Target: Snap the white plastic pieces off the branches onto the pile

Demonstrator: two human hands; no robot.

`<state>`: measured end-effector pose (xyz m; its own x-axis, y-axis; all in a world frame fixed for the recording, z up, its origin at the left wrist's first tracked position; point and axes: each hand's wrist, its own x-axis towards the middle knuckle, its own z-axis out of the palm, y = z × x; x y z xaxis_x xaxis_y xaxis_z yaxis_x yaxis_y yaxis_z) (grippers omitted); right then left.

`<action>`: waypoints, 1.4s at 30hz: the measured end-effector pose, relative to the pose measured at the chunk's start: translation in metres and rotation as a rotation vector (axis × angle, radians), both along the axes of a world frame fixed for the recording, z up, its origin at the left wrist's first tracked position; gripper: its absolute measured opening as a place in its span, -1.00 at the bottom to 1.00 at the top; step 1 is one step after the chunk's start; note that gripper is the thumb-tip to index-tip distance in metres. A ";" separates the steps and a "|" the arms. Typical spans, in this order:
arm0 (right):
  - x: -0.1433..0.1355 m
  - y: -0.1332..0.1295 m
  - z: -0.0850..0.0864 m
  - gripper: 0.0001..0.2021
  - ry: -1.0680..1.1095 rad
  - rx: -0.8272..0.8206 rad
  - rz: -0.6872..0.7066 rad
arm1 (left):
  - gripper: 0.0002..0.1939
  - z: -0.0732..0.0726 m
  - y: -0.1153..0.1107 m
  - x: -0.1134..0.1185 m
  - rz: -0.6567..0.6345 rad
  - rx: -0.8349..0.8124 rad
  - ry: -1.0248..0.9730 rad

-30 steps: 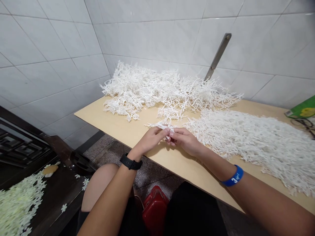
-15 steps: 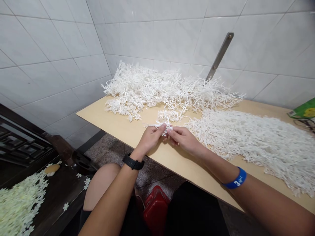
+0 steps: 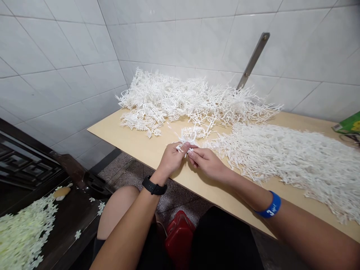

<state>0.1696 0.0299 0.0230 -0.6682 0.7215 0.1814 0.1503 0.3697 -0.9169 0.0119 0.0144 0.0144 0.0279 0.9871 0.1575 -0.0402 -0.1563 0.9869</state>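
Observation:
Pinched between the thumb and fingers of my left hand (image 3: 173,157) is a white branching plastic sprig (image 3: 188,138), its thin stems sticking up past the fingertips. My right hand (image 3: 206,159) grips the sprig's near end, its fingertips close against the left ones. The fingers cover the middle of the piece. Just behind the hands lies a small loose bunch of the same white sprigs (image 3: 198,130). Both hands are over the front part of the light wooden table (image 3: 112,129).
A tangled heap of white sprigs (image 3: 174,93) lies along the wall. A flatter, combed-looking pile (image 3: 284,153) covers the table's right. A metal bracket (image 3: 253,60) rises at the back. Lower left, pale flower pieces (image 3: 22,236) lie on a dark wooden seat. A red object (image 3: 179,234) stands below.
The sprig has turned in my fingers, and its stems now point more upward and spread. My right fingertips have shifted slightly left on it. The view has moved a little.

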 end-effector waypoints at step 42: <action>0.006 0.012 -0.014 -0.76 0.188 -0.007 -0.581 | -0.65 -0.003 0.006 0.007 0.210 -0.039 -0.272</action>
